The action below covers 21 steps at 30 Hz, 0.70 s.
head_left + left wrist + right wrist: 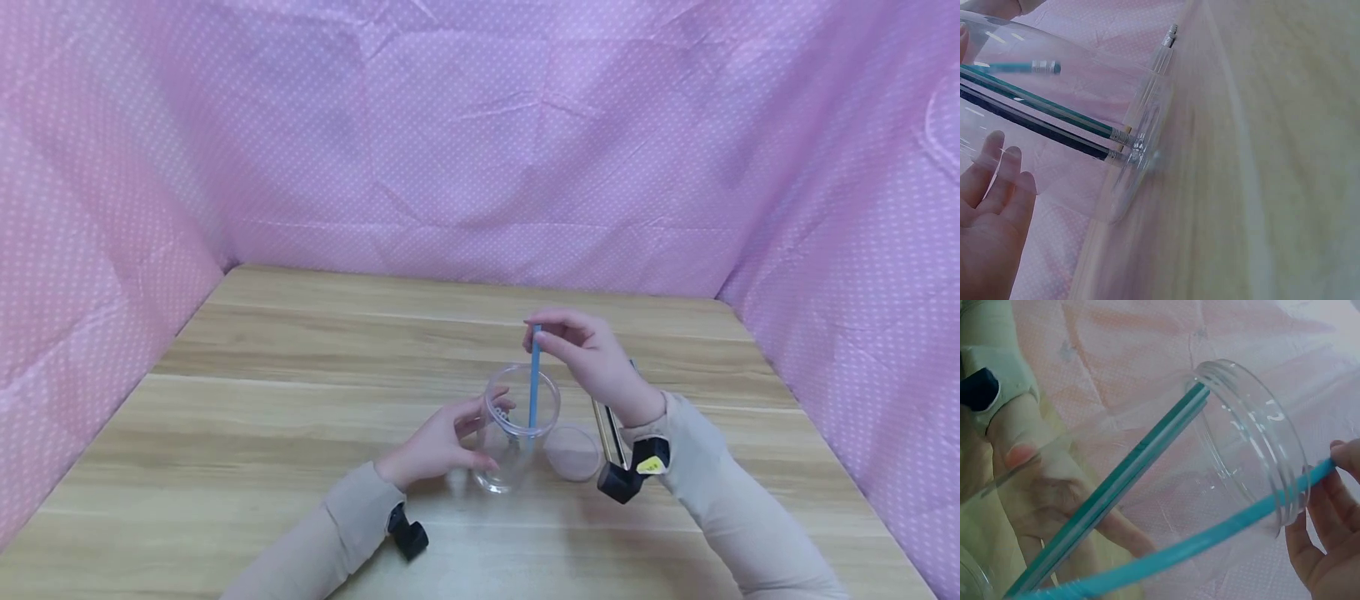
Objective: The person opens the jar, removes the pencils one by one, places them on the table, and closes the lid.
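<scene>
A clear plastic jar stands on the table, its mouth uncovered. My left hand holds the jar's side, thumb in front and fingers behind. Above the rim, my right hand pinches the upper end of a blue pencil that reaches down into the jar. The left wrist view shows this pencil's eraser end hanging above the jar bottom. Also inside, a green pencil and a dark pencil lean with their eraser ends at the bottom.
A round clear lid lies on the table just right of the jar. Several pencils lie beyond it, partly hidden by the right wrist. Pink dotted cloth encloses the wooden table at the back and sides.
</scene>
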Each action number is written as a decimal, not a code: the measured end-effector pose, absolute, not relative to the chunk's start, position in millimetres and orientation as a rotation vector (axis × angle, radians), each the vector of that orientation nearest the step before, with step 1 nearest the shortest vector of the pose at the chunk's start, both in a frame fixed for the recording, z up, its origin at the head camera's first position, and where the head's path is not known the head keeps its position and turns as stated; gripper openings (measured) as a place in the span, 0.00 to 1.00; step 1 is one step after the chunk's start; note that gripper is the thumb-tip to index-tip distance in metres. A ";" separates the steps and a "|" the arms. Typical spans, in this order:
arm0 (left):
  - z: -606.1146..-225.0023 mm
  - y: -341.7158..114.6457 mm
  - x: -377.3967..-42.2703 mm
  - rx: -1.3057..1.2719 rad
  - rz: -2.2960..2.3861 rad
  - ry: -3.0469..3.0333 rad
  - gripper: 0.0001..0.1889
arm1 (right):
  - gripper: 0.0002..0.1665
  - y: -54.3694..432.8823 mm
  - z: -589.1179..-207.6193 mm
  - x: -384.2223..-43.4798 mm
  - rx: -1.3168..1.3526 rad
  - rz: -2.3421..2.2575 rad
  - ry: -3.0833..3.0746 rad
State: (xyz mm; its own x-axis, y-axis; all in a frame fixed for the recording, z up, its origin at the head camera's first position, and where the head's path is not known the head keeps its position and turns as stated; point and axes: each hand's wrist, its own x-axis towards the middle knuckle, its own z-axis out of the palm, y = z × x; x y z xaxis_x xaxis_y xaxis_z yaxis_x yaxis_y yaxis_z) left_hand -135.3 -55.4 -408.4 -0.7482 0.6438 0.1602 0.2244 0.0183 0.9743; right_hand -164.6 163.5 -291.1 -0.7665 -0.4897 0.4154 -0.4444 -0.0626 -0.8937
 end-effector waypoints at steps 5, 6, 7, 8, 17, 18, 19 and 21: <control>-408.3 -55.7 -134.1 0.886 1.800 1.954 0.45 | 0.24 162.3 -293.5 -167.4 -0.971 -2.095 1.996; -408.0 -55.7 -134.4 0.889 1.805 1.950 0.45 | 0.22 161.8 -293.5 -167.8 -0.969 -2.110 1.969; -407.9 -55.6 -134.7 0.894 1.808 1.950 0.45 | 0.21 161.6 -293.4 -167.9 -0.970 -2.122 1.944; -407.9 -55.5 -134.9 0.898 1.807 1.954 0.45 | 0.19 161.2 -293.3 -168.0 -0.972 -2.135 1.915; -407.5 -55.4 -135.6 0.887 1.785 1.960 0.45 | 0.19 156.9 -293.4 -169.4 -0.995 -2.124 1.873; -407.6 -55.4 -135.6 0.888 1.785 1.960 0.45 | 0.19 156.6 -293.7 -169.4 -0.997 -2.124 1.877; -407.8 -55.3 -135.6 0.887 1.785 1.962 0.45 | 0.19 156.4 -294.1 -169.5 -0.995 -2.127 1.879; -407.8 -55.3 -135.4 0.881 1.788 1.961 0.45 | 0.19 156.0 -294.2 -169.2 -0.985 -2.134 1.886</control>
